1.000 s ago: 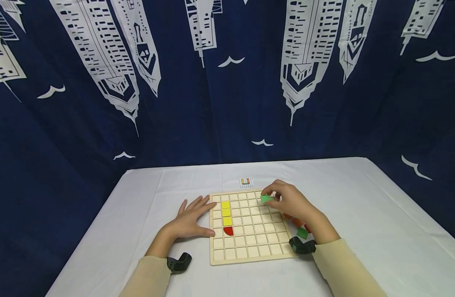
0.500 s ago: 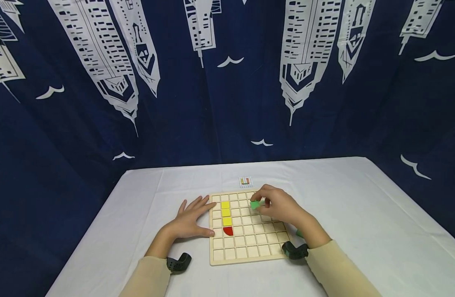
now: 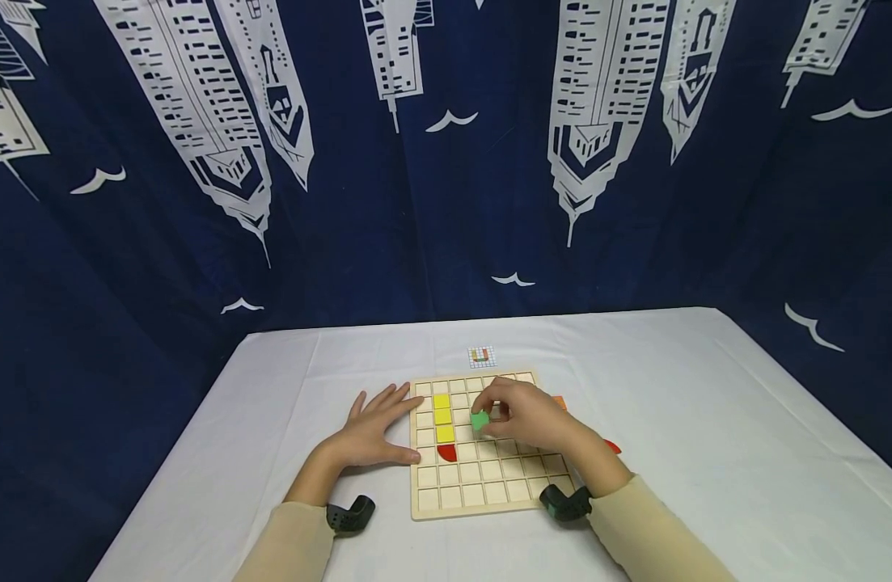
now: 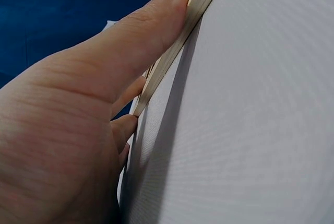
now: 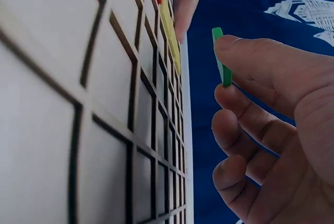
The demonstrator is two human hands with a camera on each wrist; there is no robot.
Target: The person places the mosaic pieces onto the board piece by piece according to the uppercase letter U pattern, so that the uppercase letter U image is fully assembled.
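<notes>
A flat green square tile (image 3: 479,420) is pinched between the thumb and fingertips of my right hand (image 3: 522,414), above the middle of a wooden grid board (image 3: 495,493). In the right wrist view the green tile (image 5: 222,59) is held edge-on, apart from the board's surface. My left hand (image 3: 376,432) rests with fingers spread at the board's left edge; in the left wrist view its thumb (image 4: 151,28) lies on the rim. Three yellow square tiles (image 3: 442,416) sit in a column of cells, with a red quarter-round tile (image 3: 447,453) directly below them.
A small card with a coloured grid pattern (image 3: 482,356) lies behind the board on the white tablecloth (image 3: 358,356). Right of the board, a red piece (image 3: 613,446) and an orange piece (image 3: 559,402) show partly from behind my right arm. A dark blue patterned curtain (image 3: 416,202) hangs behind the table.
My right hand has carried the green tile left and nearer across the board, from its upper right part to the middle. The left hand has stayed in place.
</notes>
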